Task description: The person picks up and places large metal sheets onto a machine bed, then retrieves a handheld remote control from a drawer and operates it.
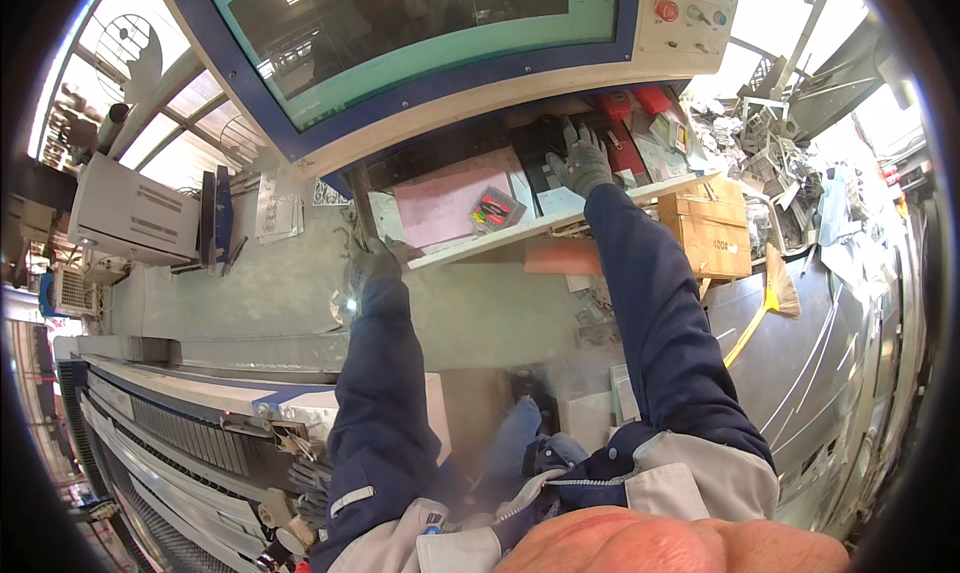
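Observation:
My left hand, in a grey glove, is at the left end of a pale pull-out tray under the monitor. Its fingers appear closed round the tray's corner, though their undersides are hidden. Over a black flat item on the tray lies my gloved right hand, fingers spread and stretched away from me. Between the hands are a pink paper sheet and a small clear case with red and green contents. A dark red folder or book sits just right of my right hand.
A large blue-framed monitor with a red push button stands above the tray. On the right are a cardboard box, a yellow-handled broom and heaped metal scrap. A grey cabinet stands left, with machinery lower left.

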`<action>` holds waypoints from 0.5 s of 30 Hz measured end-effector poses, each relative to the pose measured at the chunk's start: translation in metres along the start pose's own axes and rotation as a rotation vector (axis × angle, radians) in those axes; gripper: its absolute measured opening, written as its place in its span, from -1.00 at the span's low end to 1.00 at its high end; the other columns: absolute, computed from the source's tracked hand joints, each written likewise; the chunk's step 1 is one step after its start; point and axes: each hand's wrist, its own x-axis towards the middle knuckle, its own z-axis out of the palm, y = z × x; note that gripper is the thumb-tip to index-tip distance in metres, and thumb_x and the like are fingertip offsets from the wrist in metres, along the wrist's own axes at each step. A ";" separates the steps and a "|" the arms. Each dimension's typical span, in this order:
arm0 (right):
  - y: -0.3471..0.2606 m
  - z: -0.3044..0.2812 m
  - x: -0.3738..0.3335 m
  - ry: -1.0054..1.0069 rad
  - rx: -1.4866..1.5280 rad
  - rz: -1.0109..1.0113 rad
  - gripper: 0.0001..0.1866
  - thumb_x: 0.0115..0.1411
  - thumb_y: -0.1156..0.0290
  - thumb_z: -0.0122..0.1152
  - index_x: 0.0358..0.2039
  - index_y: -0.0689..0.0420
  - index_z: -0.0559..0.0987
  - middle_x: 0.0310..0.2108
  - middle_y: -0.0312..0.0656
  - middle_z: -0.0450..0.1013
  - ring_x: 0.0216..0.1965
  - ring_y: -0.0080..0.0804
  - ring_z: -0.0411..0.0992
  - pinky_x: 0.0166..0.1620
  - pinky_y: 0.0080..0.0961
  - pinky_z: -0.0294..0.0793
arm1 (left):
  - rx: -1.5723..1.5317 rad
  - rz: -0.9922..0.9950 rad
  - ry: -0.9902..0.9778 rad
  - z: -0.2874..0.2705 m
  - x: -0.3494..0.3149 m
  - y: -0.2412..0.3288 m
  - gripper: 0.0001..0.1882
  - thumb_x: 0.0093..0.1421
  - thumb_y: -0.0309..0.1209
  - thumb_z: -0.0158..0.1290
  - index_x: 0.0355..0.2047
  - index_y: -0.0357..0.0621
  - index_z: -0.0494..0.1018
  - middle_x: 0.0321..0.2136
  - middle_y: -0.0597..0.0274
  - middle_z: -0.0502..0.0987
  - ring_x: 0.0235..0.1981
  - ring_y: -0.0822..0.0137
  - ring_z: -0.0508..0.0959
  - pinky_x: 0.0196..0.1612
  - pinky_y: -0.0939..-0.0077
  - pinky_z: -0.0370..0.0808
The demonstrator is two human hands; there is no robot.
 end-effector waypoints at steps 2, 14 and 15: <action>0.001 0.007 0.005 -0.039 0.018 -0.007 -0.13 0.19 0.04 0.15 0.41 0.02 0.02 0.33 0.15 0.06 0.35 0.16 0.06 0.32 0.13 0.06 | -0.046 0.017 0.001 -0.004 -0.002 0.005 -0.36 0.24 -0.06 -0.12 0.21 -0.26 0.34 0.05 -0.21 0.50 0.10 -0.07 0.50 0.16 0.16 0.38; 0.012 0.026 0.019 0.081 -0.004 -0.162 -0.26 0.14 0.27 0.12 0.37 -0.14 0.18 0.35 -0.04 0.13 0.24 0.01 0.27 0.25 -0.10 0.27 | -0.001 -0.018 0.023 -0.010 -0.019 0.016 -0.38 0.25 -0.03 -0.09 0.18 -0.20 0.39 -0.01 -0.10 0.56 0.06 -0.01 0.54 0.14 0.17 0.40; 0.011 0.026 0.019 0.098 -0.023 -0.169 -0.25 0.14 0.27 0.11 0.37 -0.16 0.18 0.35 -0.07 0.13 0.22 0.00 0.29 0.24 -0.11 0.30 | 0.012 -0.019 0.033 -0.010 -0.019 0.016 -0.38 0.25 -0.02 -0.08 0.17 -0.19 0.39 -0.01 -0.09 0.57 0.06 0.00 0.54 0.14 0.17 0.40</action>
